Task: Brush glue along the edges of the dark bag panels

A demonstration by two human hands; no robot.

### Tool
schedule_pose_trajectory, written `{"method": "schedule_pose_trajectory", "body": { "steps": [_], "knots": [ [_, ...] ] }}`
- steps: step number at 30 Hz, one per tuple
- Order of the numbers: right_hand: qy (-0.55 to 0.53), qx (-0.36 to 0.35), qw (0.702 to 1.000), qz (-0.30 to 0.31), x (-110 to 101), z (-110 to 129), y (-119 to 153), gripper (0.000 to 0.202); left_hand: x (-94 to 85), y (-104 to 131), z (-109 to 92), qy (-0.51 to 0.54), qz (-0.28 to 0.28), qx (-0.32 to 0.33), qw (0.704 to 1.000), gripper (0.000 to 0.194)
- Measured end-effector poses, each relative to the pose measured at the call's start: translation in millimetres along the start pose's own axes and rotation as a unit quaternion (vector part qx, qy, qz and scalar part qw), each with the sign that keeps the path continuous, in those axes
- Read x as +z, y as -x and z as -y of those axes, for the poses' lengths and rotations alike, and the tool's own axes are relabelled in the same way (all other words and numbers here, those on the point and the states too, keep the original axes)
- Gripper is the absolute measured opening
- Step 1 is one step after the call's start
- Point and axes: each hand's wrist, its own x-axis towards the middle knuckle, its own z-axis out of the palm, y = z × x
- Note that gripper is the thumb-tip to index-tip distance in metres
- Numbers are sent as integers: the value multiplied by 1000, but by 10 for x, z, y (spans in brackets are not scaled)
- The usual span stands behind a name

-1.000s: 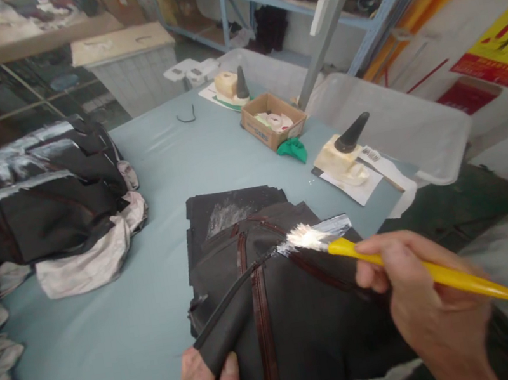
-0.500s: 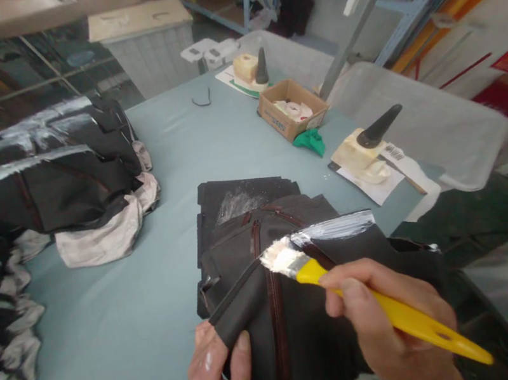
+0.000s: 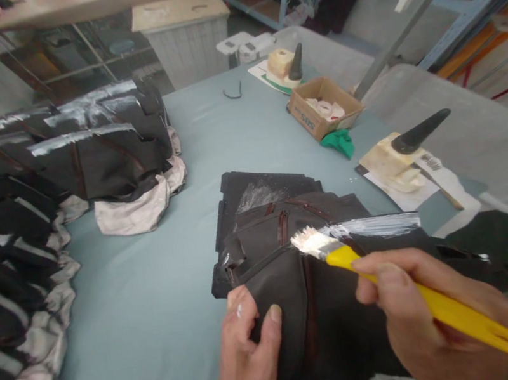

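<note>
My right hand (image 3: 440, 314) is closed around the yellow handle of a paintbrush (image 3: 365, 265). White paste coats its bristles, which are at the upper edge of a black leather-like piece (image 3: 344, 304) with dark brown seams or strips. A streaky white band (image 3: 380, 225) runs along that edge, to the right of the bristles. My left hand (image 3: 243, 339) pinches the piece's left corner, thumb on top and fingers partly hidden beneath. Under it, farther back, lies a flat black board-like sheet (image 3: 273, 187) with whitish smears.
Black pieces with white-coated edges and pale cloth (image 3: 105, 162) are piled on the left. At the right stand a smeared block with a dark cone (image 3: 393, 155), a cardboard box (image 3: 319, 112), a green cloth (image 3: 339, 143) and a translucent bin (image 3: 473, 142).
The camera view has turned left, so everything sits farther right in the picture. Both hands keep their grips, and the brush remains near the left end of the white band.
</note>
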Motion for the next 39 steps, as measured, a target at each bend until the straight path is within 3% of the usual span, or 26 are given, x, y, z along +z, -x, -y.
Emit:
{"method": "schedule_pose_trajectory", "body": {
  "steps": [5,11,17,23,26,34,39],
  "knots": [
    [-62,-51,994,73,33,222,-31,24,15,-4,0,-12,-14,117,993,26],
    [-117,-43,987,100,46,402,-62,28,-30,-45,97,5,19,169,985,24],
    [-62,55,993,80,32,276,-118,34,-148,55,162,-86,-63,74,992,12],
    [-61,-22,993,100,234,321,-107,29,-184,41,96,16,-10,-88,996,30],
    [-79,-50,988,124,354,428,-64,27,-146,24,66,69,-9,-130,989,30],
    [-126,-45,978,162,505,550,8,20,-84,94,150,102,-13,-118,988,24],
    [-120,-11,979,164,567,630,-23,26,-23,162,245,108,-38,-46,992,15]
  ]
}}
